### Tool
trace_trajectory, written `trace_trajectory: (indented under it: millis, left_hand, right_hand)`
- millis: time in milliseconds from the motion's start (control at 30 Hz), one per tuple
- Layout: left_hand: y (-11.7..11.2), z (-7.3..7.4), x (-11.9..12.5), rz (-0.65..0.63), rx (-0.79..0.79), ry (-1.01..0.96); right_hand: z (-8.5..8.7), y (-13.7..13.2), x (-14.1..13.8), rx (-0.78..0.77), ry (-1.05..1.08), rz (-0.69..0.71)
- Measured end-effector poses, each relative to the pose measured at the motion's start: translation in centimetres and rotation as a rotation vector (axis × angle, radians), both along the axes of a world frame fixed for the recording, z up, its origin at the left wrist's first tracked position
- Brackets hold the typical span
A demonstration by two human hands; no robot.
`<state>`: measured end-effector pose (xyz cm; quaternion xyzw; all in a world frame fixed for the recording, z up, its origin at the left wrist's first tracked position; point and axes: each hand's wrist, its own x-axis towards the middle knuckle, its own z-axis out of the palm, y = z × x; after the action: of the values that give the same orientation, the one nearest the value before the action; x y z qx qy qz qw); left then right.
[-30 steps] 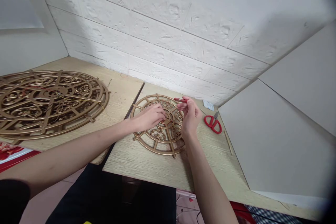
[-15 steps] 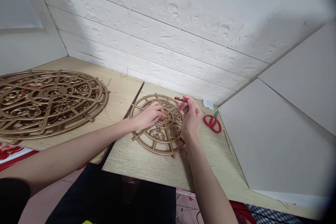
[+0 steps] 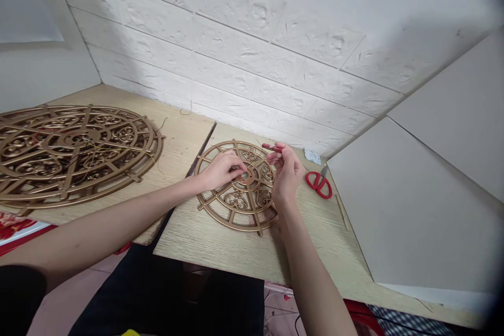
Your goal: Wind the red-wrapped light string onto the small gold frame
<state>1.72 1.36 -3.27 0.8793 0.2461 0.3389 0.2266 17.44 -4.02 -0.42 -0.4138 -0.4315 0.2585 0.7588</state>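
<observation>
A round gold openwork frame with scroll ornaments (image 3: pixel 231 219) lies flat on the wooden table in front of me. My left hand (image 3: pixel 225 169) rests over its left part, thumb and fingers pinched together close to the central ring; whatever they hold is too small to make out. Above the frame's right edge, my right hand (image 3: pixel 286 170) is closed around a slim red tool (image 3: pixel 271 148) that points left. The tool's exact kind cannot be made out, since the fingers cover part of it.
To the left, several larger gold round frames (image 3: pixel 74 197) are stacked, with loose thin wires across them. Red-handled scissors (image 3: pixel 319 185) lie right of my right hand, near a thin stick (image 3: pixel 342 212) and a small blue-white packet (image 3: pixel 312 156). A white brick-patterned wall (image 3: pixel 236 68) stands behind.
My left hand has drawn back slightly up and left from the centre of the frame, uncovering more of the central ring. The right hand has hardly moved.
</observation>
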Motion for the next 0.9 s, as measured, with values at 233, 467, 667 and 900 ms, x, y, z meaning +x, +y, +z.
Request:
trace_trajectory:
  millis: [233,467,667,900]
  left_hand:
    - [-0.12,-0.08,0.13,-0.038,0.054,0.066]
    - [-0.09,-0.31,0.0,-0.139,0.188,0.135]
    - [-0.09,-0.33,-0.03,-0.141,0.218,0.152]
    - [-0.22,-0.51,0.06,-0.115,0.191,0.147]
  right_hand:
    - [0.0,-0.05,-0.11,0.021,-0.041,0.027]
    - [-0.09,-0.19,-0.15,-0.001,-0.049,0.017]
    - [-0.09,-0.2,-0.24,-0.01,-0.075,0.012]
    - [-0.15,-0.15,-0.35,-0.004,-0.074,0.019]
